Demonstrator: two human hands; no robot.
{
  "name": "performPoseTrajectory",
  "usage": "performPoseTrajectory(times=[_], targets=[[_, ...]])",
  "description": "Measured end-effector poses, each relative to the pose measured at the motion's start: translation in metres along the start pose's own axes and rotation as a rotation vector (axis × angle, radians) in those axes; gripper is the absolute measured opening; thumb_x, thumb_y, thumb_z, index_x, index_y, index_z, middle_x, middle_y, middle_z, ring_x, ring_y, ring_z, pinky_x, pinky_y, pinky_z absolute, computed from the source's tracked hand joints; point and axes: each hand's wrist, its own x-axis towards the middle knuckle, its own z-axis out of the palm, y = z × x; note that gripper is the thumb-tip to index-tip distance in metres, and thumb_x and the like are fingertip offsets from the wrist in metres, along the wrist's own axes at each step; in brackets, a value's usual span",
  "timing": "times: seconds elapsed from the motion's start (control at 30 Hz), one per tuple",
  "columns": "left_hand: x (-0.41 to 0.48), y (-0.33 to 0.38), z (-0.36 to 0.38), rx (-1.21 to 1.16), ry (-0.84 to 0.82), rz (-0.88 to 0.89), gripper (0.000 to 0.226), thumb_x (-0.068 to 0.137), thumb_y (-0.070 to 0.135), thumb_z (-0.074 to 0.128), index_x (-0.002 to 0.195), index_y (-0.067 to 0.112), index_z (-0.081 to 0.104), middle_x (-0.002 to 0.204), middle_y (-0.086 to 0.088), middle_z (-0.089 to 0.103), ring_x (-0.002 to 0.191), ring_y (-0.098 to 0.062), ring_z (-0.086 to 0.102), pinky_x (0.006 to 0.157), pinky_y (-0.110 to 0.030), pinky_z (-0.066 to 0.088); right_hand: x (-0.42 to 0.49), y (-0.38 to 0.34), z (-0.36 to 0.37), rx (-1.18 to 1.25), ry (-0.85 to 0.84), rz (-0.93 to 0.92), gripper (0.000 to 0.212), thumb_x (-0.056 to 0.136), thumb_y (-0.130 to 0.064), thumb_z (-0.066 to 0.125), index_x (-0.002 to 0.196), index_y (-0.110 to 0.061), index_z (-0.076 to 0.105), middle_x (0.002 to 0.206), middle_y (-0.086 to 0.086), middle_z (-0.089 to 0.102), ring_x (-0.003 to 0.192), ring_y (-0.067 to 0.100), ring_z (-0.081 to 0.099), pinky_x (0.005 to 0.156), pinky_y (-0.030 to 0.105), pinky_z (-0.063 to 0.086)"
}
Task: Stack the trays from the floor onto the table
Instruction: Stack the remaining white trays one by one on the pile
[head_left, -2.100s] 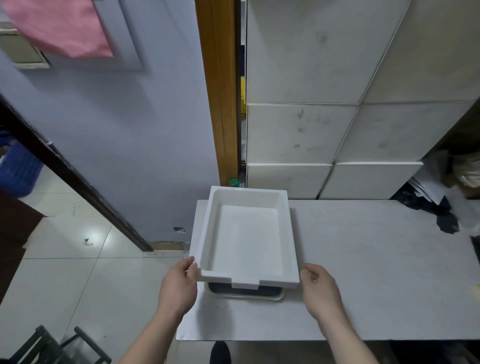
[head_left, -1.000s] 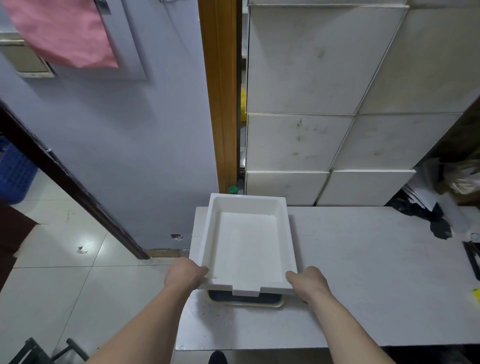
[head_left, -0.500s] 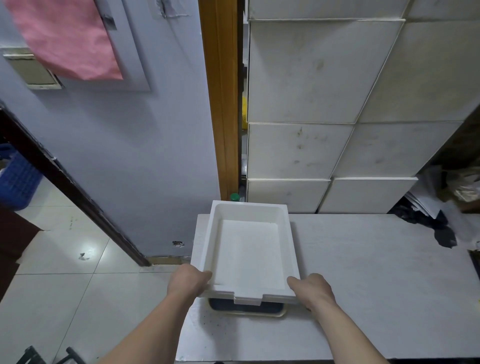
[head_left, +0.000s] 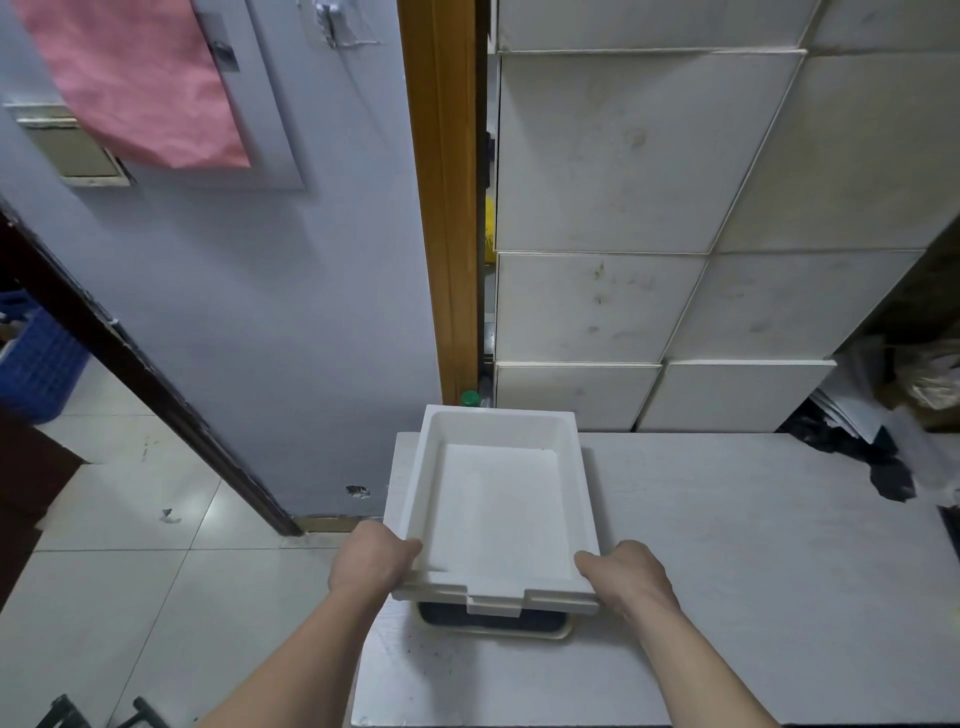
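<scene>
A white foam tray (head_left: 498, 509) sits on top of a darker tray with a cream rim (head_left: 493, 626), of which only the near edge shows. Both rest at the left end of the white table (head_left: 727, 571). My left hand (head_left: 371, 564) grips the foam tray's near left corner. My right hand (head_left: 626, 574) grips its near right corner. The foam tray lies level and is empty inside.
White foam boxes (head_left: 623, 234) are stacked against the wall behind the table. Black bags and papers (head_left: 872, 447) lie at the table's far right. A wooden door frame (head_left: 447, 208) stands behind the trays. Tiled floor (head_left: 130, 597) lies to the left, with a blue crate (head_left: 36, 364).
My hands went from resting beside the foam tray's near corners to closing on them. The tray has barely shifted on the stack; the view tilted up slightly.
</scene>
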Motion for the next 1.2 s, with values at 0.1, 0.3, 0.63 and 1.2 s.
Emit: performPoseTrajectory(times=[0.1,0.3,0.63,1.2], targets=[[-0.001,-0.001,0.0,0.031,0.006,0.003,0.017,0.074,0.027,0.057,0.07,0.01,0.057,0.065,-0.004,0.066,0.06,-0.025,0.059,0.056,-0.025,0.041,0.001,0.002,0.0,0.012,-0.003,-0.009,0.026,0.072,-0.033,0.058,0.07,-0.018,0.037,0.065,0.001,0.047,0.059,0.025,0.043,0.059,0.03,0.034],[-0.003,-0.01,0.001,0.017,0.01,0.029,0.024,0.072,0.029,0.057,0.077,0.007,0.066,0.069,-0.006,0.072,0.06,-0.024,0.062,0.053,-0.026,0.042,0.001,0.007,0.003,0.061,-0.003,-0.024,0.027,0.072,-0.034,0.057,0.069,-0.017,0.037,0.062,0.001,0.045,0.058,0.024,0.041,0.059,0.03,0.034],[-0.012,-0.006,0.005,-0.136,0.003,0.022,0.037,0.074,0.034,0.057,0.08,0.001,0.072,0.069,-0.01,0.072,0.063,-0.028,0.067,0.054,-0.027,0.046,-0.009,0.01,0.002,0.316,-0.042,-0.069,0.032,0.072,-0.037,0.061,0.073,-0.017,0.035,0.069,0.005,0.04,0.063,0.022,0.037,0.063,0.033,0.031],[-0.055,-0.003,-0.012,-0.818,-0.146,0.075,0.032,0.082,0.033,0.06,0.09,0.003,0.06,0.085,-0.012,0.059,0.074,-0.027,0.053,0.07,-0.042,0.054,-0.023,0.016,-0.006,0.746,-0.192,-0.112,0.052,0.087,-0.038,0.068,0.112,0.006,0.054,0.122,0.027,0.066,0.108,0.039,0.071,0.087,0.055,0.063]])
